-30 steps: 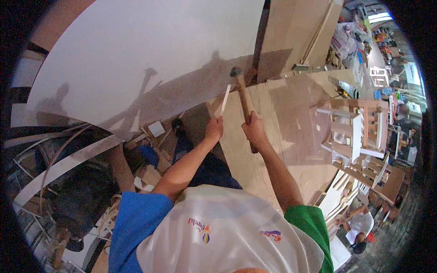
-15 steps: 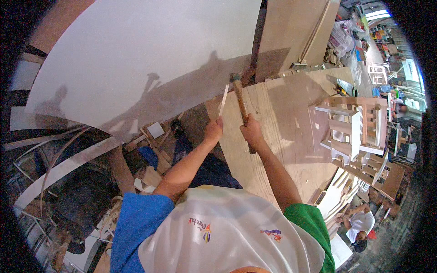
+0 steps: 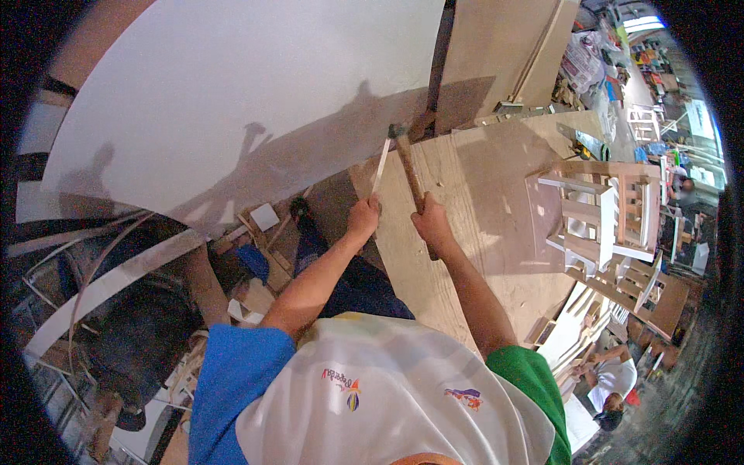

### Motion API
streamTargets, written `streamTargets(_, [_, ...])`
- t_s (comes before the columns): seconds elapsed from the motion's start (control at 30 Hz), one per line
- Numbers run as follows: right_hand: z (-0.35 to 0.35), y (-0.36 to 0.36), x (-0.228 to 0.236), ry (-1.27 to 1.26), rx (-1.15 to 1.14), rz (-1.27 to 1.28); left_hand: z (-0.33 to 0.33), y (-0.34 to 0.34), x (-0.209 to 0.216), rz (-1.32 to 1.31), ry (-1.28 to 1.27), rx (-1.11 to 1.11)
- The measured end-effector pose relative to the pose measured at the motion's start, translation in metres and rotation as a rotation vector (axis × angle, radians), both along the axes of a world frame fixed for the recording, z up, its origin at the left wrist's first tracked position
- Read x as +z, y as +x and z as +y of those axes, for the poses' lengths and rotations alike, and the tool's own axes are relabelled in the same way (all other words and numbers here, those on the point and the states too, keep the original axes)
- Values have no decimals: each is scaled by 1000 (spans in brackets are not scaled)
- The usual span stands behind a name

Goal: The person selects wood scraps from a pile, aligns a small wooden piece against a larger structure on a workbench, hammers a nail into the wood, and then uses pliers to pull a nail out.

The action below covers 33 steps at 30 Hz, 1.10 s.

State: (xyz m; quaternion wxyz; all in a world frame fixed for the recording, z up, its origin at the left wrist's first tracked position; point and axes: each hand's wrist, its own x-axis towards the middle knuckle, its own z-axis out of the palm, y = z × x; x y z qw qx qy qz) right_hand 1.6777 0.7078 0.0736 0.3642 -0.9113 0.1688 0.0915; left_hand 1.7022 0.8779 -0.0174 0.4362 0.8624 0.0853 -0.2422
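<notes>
My left hand (image 3: 363, 215) is closed around the lower end of a thin pale wooden strip (image 3: 381, 166), which points away from me. In my right hand (image 3: 432, 220) is a hammer (image 3: 409, 167), gripped partway along its wooden handle. The dark hammer head is at the far end, right by the tip of the strip; I cannot tell whether they touch. Both hands are over the near left part of a large plywood sheet (image 3: 496, 209).
A large white panel (image 3: 256, 85) stands beyond my hands. Slatted wooden frames (image 3: 597, 213) sit on the plywood's right side. Wood offcuts (image 3: 263, 219) and a dark bag-like shape (image 3: 143, 341) lie at left. Another person (image 3: 614, 381) is low at right.
The hammer head has shifted slightly left, closer to the strip's tip, and its handle leans a little more. My left hand has barely moved.
</notes>
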Motion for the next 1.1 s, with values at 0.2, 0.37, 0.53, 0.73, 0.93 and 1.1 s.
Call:
streamTargets(0.2, [2,16,24,49,-12,204,-2,8,6,133,-65,31])
streamTargets(0.37, [18,9,57,195,-110,140,10,7,-9,13,-179,23])
streamTargets(0.53, [13,23,57,71,-25,-11,8,4,-3,111,-128,74])
streamTargets(0.73, [12,20,27,-18,47,46,8,-1,-2,50,-89,15])
streamTargets(0.93, [8,28,24,-54,38,46,7,1,-13,63,-92,36])
streamTargets(1.1, [15,33,47,-43,15,-59,13,-2,-3,-11,-69,-10])
